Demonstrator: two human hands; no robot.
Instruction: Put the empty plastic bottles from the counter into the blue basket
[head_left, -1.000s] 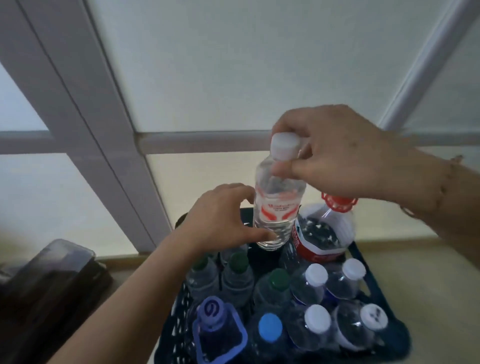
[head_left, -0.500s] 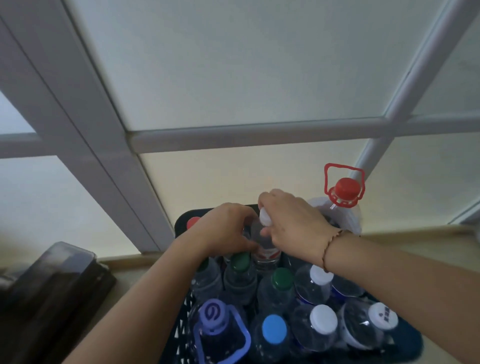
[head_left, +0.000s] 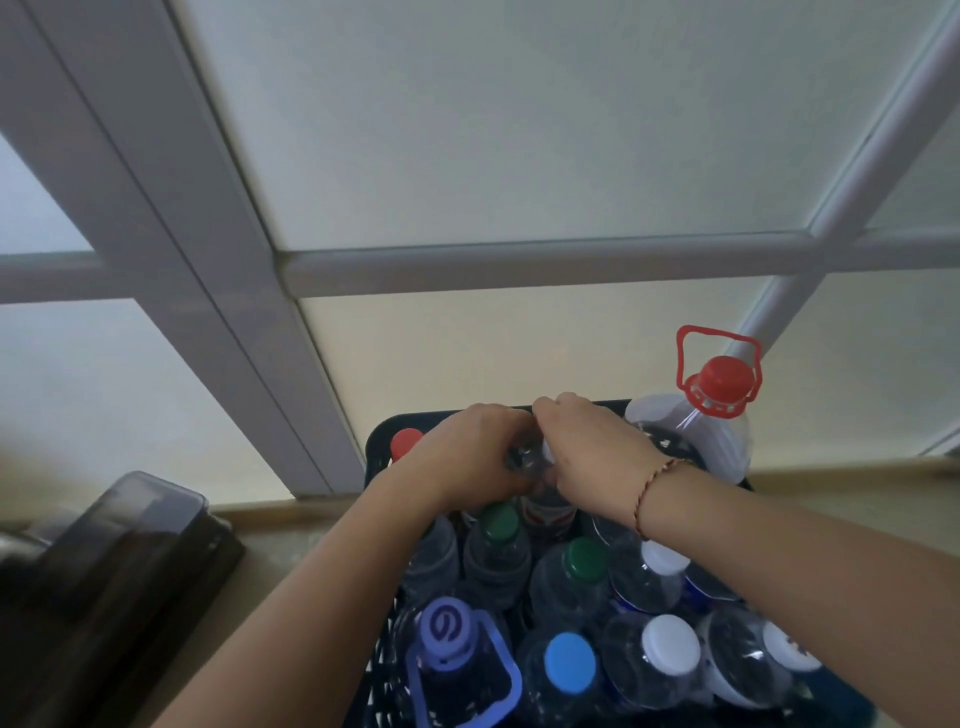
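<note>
A dark blue basket (head_left: 382, 441) stands on a pale counter (head_left: 852, 499) against a frosted window with white bars (head_left: 519, 260), and is packed with upright clear plastic bottles. At its far right corner rises a large jug (head_left: 691, 441) with a red cap and red carry handle, the tallest item. In the near rows stand a bottle with a purple cap and handle loop (head_left: 447, 631), a blue-capped bottle (head_left: 569, 662), two green-capped bottles (head_left: 498, 525) (head_left: 584, 558), and three white-capped bottles (head_left: 670, 644) (head_left: 662, 558) (head_left: 789, 647); a red cap (head_left: 406, 441) shows at the far left corner. Both hands meet over the far middle of the basket: the left hand (head_left: 467, 457) is curled around the upper part of a small clear bottle with a red-and-white label (head_left: 548, 512), and the right hand (head_left: 592, 457), a thin bracelet on its wrist, is closed over the same bottle's top. That bottle sits down among the others, inside the basket. A dark lidded container (head_left: 119, 545) rests on the counter to the left, apart from the basket.
</note>
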